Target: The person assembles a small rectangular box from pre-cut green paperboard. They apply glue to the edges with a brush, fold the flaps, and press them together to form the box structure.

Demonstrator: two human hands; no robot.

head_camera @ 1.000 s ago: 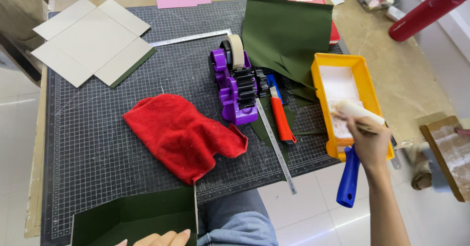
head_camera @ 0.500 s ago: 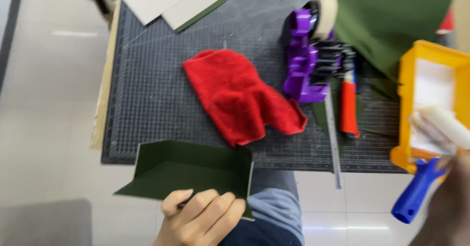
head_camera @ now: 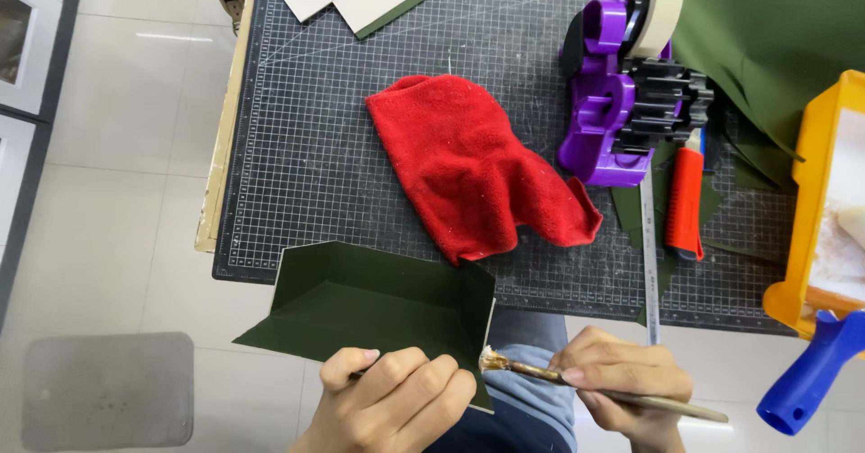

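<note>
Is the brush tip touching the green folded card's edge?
Touching. The head view shows the brush bristles meeting the pale right edge of the green folded card, no gap visible. Right hand holds the brush; left hand grips the card.

Bright, even overhead light, soft shadows, faint floor glare, sharp focus, mild edge distortion.

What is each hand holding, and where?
Left hand grips the dark green folded card by its near edge; right hand pinches the brush mid-handle.
</note>
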